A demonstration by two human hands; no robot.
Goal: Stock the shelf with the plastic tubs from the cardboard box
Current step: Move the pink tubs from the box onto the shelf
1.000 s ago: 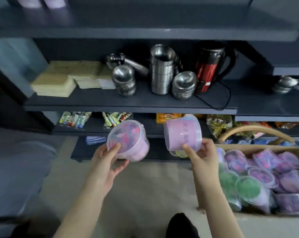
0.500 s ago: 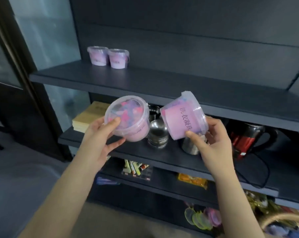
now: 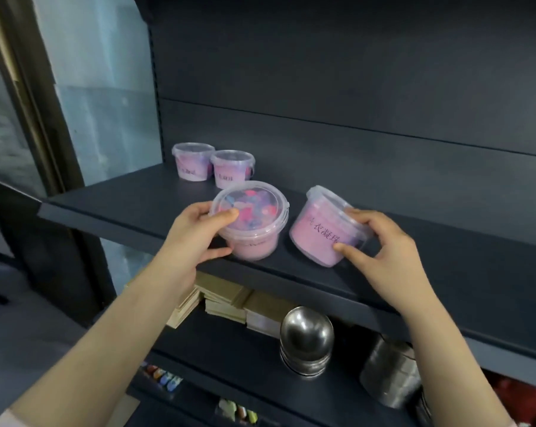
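Left grip [image 3: 196, 238] masks left tub's [image 3: 254, 238] side; right grip [image 3: 383, 251] part-hides right tub's [image 3: 306, 245] label [image 3: 323, 234].

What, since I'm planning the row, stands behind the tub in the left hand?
Two lidded tubs stand upright behind it, further back on the shelf. The held tub covers the shelf directly behind its base.

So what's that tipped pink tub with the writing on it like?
The tilted tub is clear plastic with a clear lid, full of something pink, with dark characters on its side. It leans, lid up and to the right, low over the shelf near its front. The right hand grips it, thumb on the side, fingers at the lid rim.
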